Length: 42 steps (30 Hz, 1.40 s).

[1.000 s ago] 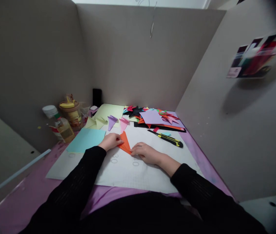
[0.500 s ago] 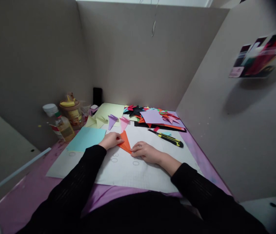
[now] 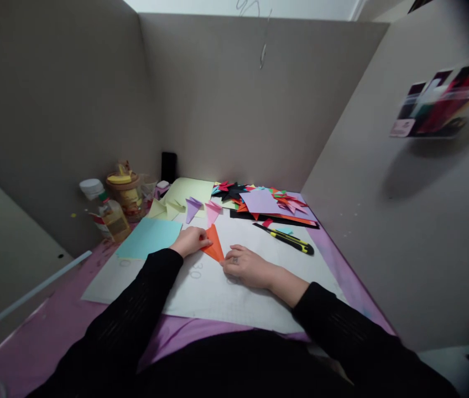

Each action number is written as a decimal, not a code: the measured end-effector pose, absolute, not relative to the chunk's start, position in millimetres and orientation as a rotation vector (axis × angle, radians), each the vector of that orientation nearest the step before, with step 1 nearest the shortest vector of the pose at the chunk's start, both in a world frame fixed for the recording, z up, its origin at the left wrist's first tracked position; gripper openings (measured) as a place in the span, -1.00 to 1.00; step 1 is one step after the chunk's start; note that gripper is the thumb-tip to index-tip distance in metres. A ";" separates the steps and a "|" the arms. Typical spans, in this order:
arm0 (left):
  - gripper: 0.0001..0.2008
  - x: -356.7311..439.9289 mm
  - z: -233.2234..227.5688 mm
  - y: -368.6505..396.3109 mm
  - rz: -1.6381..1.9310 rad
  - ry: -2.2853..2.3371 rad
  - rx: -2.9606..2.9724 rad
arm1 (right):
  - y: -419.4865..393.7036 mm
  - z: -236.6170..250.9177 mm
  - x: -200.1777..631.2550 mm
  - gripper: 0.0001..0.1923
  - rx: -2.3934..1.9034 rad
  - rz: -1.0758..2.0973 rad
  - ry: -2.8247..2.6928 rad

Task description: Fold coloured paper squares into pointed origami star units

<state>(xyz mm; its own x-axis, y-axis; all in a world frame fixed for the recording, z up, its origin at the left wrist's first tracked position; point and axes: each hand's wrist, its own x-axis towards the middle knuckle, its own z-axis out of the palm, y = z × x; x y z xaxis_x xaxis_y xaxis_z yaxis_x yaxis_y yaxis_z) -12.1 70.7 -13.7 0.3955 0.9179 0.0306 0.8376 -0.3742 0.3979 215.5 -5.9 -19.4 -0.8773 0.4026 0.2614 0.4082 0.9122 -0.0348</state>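
Note:
A folded piece of orange paper lies on the large white sheet, between my hands. My left hand pinches its left edge with thumb and fingers. At the lower right corner, my right hand has its fingers drawn together on the paper's tip. Behind the orange piece stand a purple folded paper and a pink folded paper. Pale yellow folded pieces are to their left. Light blue paper lies beside my left wrist.
A yellow and black utility knife lies right of my hands. Behind it is a pile of coloured paper with folded stars. A bottle and a brown tub stand at the left. Grey panels enclose the table.
The view has tilted slightly, so everything sits a little lower in the picture. Both hands stay on the orange paper, with the right fingers shifted only slightly at its corner.

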 end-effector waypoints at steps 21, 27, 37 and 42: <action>-0.33 -8.4 -8.4 -36.5 0.102 0.972 2.792 | -21.1 -8.5 211.8 -0.79 -0.744 0.047 -2.883; -0.55 -32.7 -4.0 -6.6 0.099 1.337 2.706 | -21.9 -10.3 212.5 -0.65 -0.769 0.088 -2.866; -0.66 -33.7 7.4 17.0 0.284 1.687 2.740 | -21.4 -10.0 212.3 -0.69 -0.784 0.139 -2.810; -0.51 -5.7 0.0 9.4 0.165 1.083 2.842 | -20.5 -9.5 212.8 -0.68 -0.787 0.159 -2.747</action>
